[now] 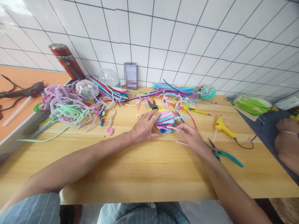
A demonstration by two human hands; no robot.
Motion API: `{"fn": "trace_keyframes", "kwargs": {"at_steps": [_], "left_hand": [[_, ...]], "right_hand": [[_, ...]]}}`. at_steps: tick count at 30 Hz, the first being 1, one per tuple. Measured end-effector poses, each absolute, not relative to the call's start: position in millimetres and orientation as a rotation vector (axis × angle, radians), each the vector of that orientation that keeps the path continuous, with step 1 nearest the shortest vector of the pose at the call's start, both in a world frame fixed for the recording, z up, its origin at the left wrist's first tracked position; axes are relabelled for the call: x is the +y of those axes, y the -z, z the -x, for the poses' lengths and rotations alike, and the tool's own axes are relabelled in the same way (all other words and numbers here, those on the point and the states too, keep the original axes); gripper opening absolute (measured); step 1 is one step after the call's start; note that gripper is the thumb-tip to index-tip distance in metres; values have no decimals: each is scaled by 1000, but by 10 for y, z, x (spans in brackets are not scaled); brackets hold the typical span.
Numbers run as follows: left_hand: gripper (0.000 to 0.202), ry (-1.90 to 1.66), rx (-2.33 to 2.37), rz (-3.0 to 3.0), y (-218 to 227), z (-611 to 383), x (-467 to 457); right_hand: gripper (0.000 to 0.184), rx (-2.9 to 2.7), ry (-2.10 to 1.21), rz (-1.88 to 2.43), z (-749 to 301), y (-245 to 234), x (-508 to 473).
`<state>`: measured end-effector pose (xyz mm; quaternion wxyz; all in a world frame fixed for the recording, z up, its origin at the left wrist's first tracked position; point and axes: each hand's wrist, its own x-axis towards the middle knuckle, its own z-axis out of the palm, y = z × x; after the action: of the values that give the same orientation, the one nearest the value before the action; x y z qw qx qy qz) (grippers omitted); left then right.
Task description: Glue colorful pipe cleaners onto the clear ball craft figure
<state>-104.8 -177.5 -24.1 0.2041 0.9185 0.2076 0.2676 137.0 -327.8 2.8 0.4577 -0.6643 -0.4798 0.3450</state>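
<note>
A rounded piece striped with pink, blue and purple pipe cleaners (165, 119) rests on the wooden table between my hands. My left hand (145, 126) is curved around its left side, fingers at its upper edge and thumb below. In my right hand (188, 132), fingers closed, is a thin pale stick (172, 127), its end against the front of the striped piece. A second pale stick (181, 143) lies just below that hand. Dark-jawed pliers (153, 105) lie behind my left fingers, and teal-handled pliers (219, 151) are right of my right wrist.
A yellow glue gun (224, 126) with a cord lies on the right, near a yellow cutter (200, 111). Tangled fuzzy pipe cleaners (65, 105) and clear balls (87, 89) fill the left. A phone (131, 75) leans on the tiles. Another person's arm (287, 146) shows at far right.
</note>
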Motion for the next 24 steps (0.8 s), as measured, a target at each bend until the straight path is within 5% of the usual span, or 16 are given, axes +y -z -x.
{"fn": "trace_keyframes", "kwargs": {"at_steps": [4, 14, 24], "left_hand": [[121, -761, 575, -2467, 307, 840, -1629], [84, -893, 630, -2294, 364, 750, -1446], [102, -857, 499, -2280, 392, 738, -1549]], "right_hand": [[39, -1149, -821, 1681, -1348, -79, -3110], [20, -1410, -500, 1655, -1374, -337, -2915], [12, -1946, 130, 1518, -1342, -609, -2816]]}}
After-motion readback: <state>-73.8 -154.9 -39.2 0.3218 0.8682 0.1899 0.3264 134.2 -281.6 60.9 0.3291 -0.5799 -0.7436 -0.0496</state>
